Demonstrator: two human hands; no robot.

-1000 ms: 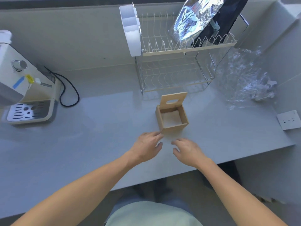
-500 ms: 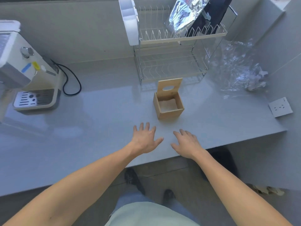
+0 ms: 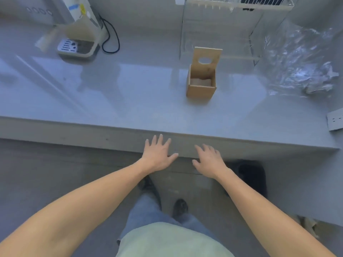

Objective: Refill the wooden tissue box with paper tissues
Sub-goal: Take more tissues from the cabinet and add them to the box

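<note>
The wooden tissue box (image 3: 201,92) stands on the grey counter (image 3: 130,101), right of centre, with its lid (image 3: 207,58) with an oval hole tipped up at the back. Something pale lies in its bottom. My left hand (image 3: 158,154) is open, fingers spread, in front of the counter's front edge. My right hand (image 3: 208,160) is beside it, also open and holding nothing. Both hands are well short of the box. No pack of tissues is in view.
A cream machine with a drip tray (image 3: 74,46) and black cable (image 3: 111,39) stands at the back left. A wire dish rack (image 3: 219,26) is behind the box. Crumpled clear plastic (image 3: 300,62) lies at the right. A white socket block (image 3: 335,120) sits at the counter's right edge.
Both hands have drawn back from beside the box to the counter's front edge. The view has tilted down and back, showing the floor and my legs.
</note>
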